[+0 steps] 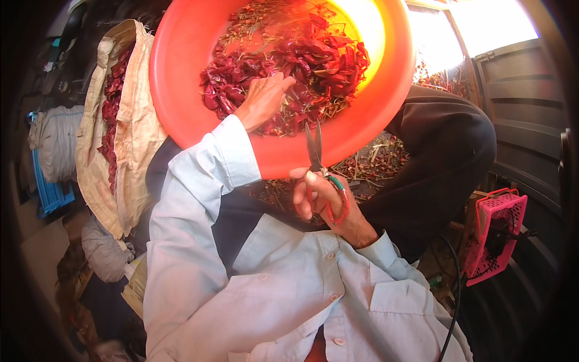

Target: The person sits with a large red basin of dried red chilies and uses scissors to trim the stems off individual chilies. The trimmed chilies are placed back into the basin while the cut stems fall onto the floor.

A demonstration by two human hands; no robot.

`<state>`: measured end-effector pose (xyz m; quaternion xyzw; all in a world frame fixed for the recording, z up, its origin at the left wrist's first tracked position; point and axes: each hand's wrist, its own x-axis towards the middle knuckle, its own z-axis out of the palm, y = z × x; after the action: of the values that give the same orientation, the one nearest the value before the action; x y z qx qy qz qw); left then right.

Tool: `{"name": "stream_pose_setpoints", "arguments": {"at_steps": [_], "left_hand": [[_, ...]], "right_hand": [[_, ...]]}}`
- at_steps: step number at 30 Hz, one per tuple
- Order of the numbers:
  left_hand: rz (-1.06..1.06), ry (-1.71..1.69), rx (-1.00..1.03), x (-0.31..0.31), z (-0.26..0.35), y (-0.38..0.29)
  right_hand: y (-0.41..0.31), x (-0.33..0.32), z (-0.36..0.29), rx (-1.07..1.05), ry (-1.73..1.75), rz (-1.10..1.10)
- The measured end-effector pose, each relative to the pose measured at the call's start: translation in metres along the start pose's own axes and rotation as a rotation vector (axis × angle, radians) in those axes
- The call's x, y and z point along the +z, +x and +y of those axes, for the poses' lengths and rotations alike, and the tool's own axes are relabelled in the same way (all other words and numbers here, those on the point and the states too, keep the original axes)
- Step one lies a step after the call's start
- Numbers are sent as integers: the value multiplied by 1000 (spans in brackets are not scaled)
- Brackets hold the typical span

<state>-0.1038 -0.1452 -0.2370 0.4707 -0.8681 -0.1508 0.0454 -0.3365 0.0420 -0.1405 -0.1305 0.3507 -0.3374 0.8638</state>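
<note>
A large orange-red plastic basin [174,90] holds a heap of dried red chili peppers [334,59] with loose stems and scraps. My left hand [267,97] reaches over its near side, knuckles up, down on the peppers; its fingertips are partly hidden, so whether they grip a pepper does not show. Just outside the basin's near rim, my right hand [332,199] holds a pair of scissors [314,149] by handles wrapped in red and green. The blades stand slightly apart and point over the rim into the basin, with nothing seen between them.
At left, an open woven sack [140,117] holds more dried red peppers. Plant scraps [373,165] lie on the ground beneath the basin, by my bent leg [443,131]. A pink plastic basket [518,240] and a black cable [457,289] are at lower right, near a ribbed dark panel [520,86].
</note>
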Motion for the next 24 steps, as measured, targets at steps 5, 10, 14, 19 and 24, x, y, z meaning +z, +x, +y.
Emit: {"name": "stream_pose_setpoints", "arguments": {"at_steps": [5, 10, 14, 19, 24], "left_hand": [[-71, 101, -2, 19, -7, 9], [-65, 77, -58, 16, -6, 10], [-23, -289, -285, -7, 4, -1], [187, -1006, -466, -43, 25, -27], [228, -1497, -666, -62, 58, -57]], "right_hand": [[-1, 3, -6, 32, -135, 22], [-1, 2, -6, 20, -107, 24], [-1, 2, -6, 17, -115, 38], [-4, 9, -5, -3, -224, 57], [-8, 12, -7, -11, -291, 63]]}}
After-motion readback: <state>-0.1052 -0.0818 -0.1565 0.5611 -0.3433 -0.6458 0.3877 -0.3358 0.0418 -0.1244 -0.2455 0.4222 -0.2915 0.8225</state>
